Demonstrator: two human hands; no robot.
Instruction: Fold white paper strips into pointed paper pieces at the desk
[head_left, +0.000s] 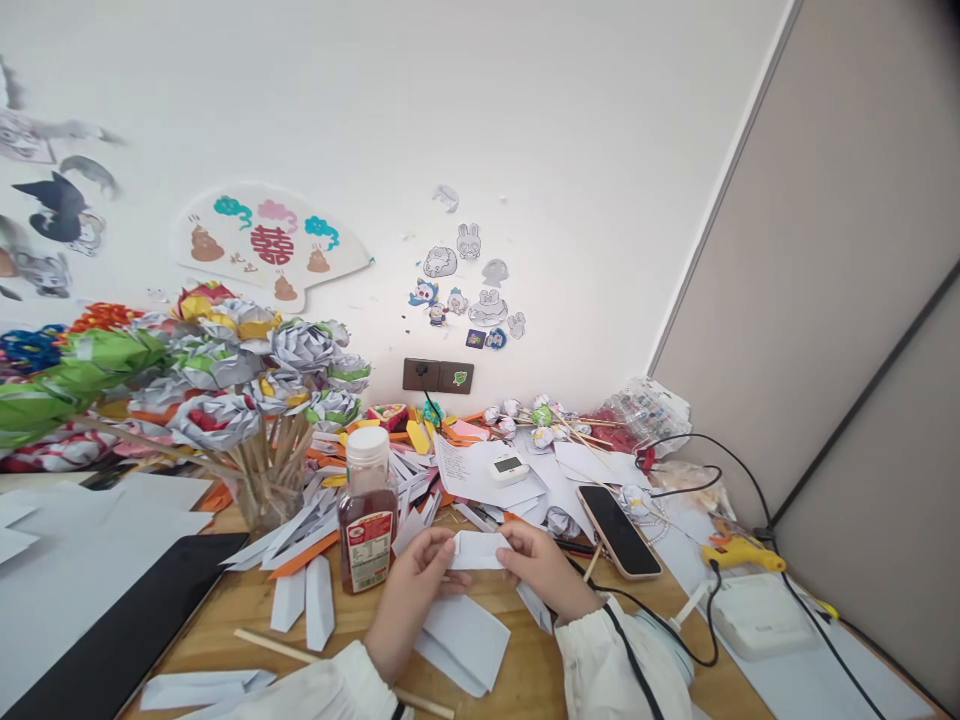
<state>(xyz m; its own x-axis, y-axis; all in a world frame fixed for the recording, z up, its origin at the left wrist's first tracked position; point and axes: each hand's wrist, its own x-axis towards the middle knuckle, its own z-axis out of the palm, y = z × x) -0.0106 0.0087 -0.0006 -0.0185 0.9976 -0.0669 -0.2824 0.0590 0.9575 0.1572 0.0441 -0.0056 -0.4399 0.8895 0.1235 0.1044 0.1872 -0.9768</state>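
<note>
My left hand [411,592] and my right hand [541,568] both hold a small folded white paper piece [480,550] between their fingertips, just above the wooden table [525,680]. The left hand pinches its left end, the right hand its right end. Under the hands lies a larger folded white sheet [466,640]. A drink bottle with a white cap and red label [367,510] stands just left of my left hand.
A jar of paper flowers on sticks [247,400] stands at the left. Piles of folded white and orange paper strips [420,480], a phone [619,530], a small timer [508,466], a yellow glue gun [739,552], cables and a black tablet [127,620] surround the hands.
</note>
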